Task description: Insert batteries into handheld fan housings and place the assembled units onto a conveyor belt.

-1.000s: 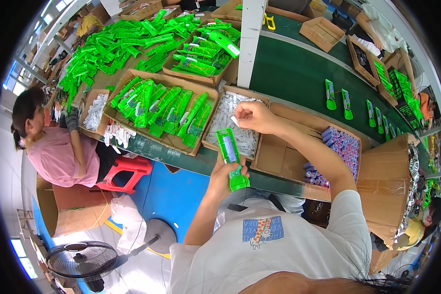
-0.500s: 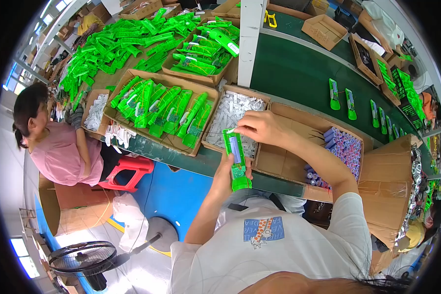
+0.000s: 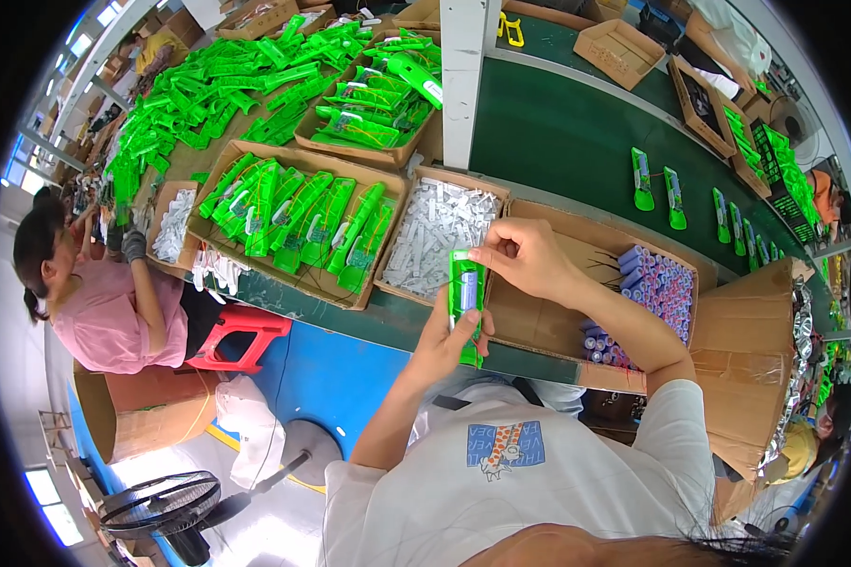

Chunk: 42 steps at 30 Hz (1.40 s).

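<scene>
My left hand (image 3: pixel 435 348) is closed around a green plastic shell half (image 3: pixel 456 276), held upright in front of my chest. A purple cylindrical battery (image 3: pixel 469 289) lies inside the shell, with my left thumb beside its lower end. At the shell's top end, my right hand (image 3: pixel 531 263) pinches a small white plastic piece (image 3: pixel 460 255) between thumb and forefinger. My left fingers cover part of the shell's lower half. Just behind my hands stands a carton of white plastic pieces (image 3: pixel 442 227).
To the left stands a carton of green shells with wiring (image 3: pixel 298 213); to the right, a carton of purple batteries (image 3: pixel 654 293). Beyond, green assemblies lie along a green conveyor (image 3: pixel 558 132). A white post (image 3: pixel 460 90) rises ahead. A co-worker in pink (image 3: pixel 123 312) sits at left.
The shell has turned more upright and shifted slightly right, with its lower circuit board now hidden. My right hand has moved slightly right. The co-worker has leaned toward the left.
</scene>
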Each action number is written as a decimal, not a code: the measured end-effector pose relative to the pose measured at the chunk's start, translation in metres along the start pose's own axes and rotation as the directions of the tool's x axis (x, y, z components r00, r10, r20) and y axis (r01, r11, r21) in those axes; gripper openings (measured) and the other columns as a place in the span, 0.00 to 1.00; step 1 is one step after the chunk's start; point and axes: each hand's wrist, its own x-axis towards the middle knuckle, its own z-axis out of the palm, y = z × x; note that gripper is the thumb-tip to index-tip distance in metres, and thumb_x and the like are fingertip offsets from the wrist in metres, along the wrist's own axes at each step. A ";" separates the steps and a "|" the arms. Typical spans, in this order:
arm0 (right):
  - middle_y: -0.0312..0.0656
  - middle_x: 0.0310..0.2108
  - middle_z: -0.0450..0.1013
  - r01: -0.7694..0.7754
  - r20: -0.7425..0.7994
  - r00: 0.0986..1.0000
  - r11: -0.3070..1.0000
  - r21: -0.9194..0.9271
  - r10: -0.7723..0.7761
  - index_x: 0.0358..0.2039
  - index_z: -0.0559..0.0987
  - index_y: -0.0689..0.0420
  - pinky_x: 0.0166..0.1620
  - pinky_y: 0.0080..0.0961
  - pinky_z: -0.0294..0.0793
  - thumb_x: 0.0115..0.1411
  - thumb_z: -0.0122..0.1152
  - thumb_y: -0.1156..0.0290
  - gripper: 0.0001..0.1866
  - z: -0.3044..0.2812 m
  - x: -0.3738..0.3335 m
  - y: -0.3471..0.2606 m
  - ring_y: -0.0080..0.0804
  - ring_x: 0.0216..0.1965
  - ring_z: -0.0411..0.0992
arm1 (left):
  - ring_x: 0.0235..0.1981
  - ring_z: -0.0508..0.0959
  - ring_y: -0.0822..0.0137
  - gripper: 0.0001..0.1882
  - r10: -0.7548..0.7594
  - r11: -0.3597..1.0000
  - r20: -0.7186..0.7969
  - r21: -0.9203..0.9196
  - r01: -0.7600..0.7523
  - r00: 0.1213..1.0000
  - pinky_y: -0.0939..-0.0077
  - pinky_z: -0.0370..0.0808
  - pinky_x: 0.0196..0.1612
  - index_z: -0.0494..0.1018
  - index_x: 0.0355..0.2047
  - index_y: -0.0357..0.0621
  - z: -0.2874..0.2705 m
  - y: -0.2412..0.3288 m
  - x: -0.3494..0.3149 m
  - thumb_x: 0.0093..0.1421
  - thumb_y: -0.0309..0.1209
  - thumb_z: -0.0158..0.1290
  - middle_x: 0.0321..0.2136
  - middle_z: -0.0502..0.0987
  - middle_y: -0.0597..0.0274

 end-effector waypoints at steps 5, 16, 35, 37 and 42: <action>0.39 0.38 0.75 0.001 0.177 0.984 1.000 0.015 -0.004 0.45 0.76 0.60 0.43 0.21 0.72 0.64 0.54 0.73 0.10 -0.027 -0.003 0.012 0.22 0.41 0.72 | 0.37 0.77 0.64 0.29 0.010 0.998 0.294 -0.065 0.010 0.956 0.69 0.75 0.41 0.47 0.63 0.40 -0.004 0.014 0.011 0.70 0.42 0.40 0.43 0.72 0.51; 0.46 0.35 0.75 -0.401 -0.387 0.912 0.506 -0.763 0.139 0.37 0.78 0.50 0.44 0.42 0.71 0.61 0.53 0.66 0.07 -0.271 0.068 0.350 0.49 0.40 0.73 | 0.46 0.74 0.46 0.25 0.117 0.043 -0.338 0.941 0.335 0.934 0.56 0.71 0.47 0.70 0.48 0.36 -0.160 0.088 0.062 0.50 0.29 0.61 0.41 0.74 0.43; 0.40 0.44 0.71 0.281 -0.017 0.956 0.925 -0.254 -0.294 0.42 0.77 0.54 0.48 0.35 0.70 0.57 0.59 0.72 0.11 0.009 -0.032 -0.002 0.40 0.47 0.69 | 0.28 0.76 0.67 0.17 -0.185 0.932 -0.203 -0.345 0.107 0.962 0.73 0.74 0.35 0.71 0.43 0.41 -0.062 0.061 0.055 0.55 0.32 0.61 0.29 0.76 0.60; 0.38 0.52 0.66 0.504 -0.059 0.801 0.723 -0.472 -0.596 0.48 0.75 0.48 0.51 0.35 0.70 0.56 0.58 0.74 0.18 0.017 -0.030 -0.016 0.38 0.54 0.64 | 0.29 0.76 0.69 0.13 -0.123 0.959 -0.236 -0.277 0.055 0.964 0.74 0.74 0.34 0.71 0.39 0.44 -0.035 0.035 0.051 0.59 0.36 0.59 0.29 0.74 0.63; 0.33 0.41 0.73 0.776 0.458 0.629 0.467 -0.425 -0.629 0.31 0.78 0.53 0.46 0.28 0.72 0.52 0.58 0.75 0.05 0.008 -0.032 0.011 0.32 0.46 0.69 | 0.39 0.76 0.65 0.15 -0.296 0.848 -0.131 -0.492 0.198 0.946 0.68 0.75 0.42 0.69 0.43 0.44 -0.028 0.025 0.042 0.63 0.40 0.54 0.37 0.75 0.60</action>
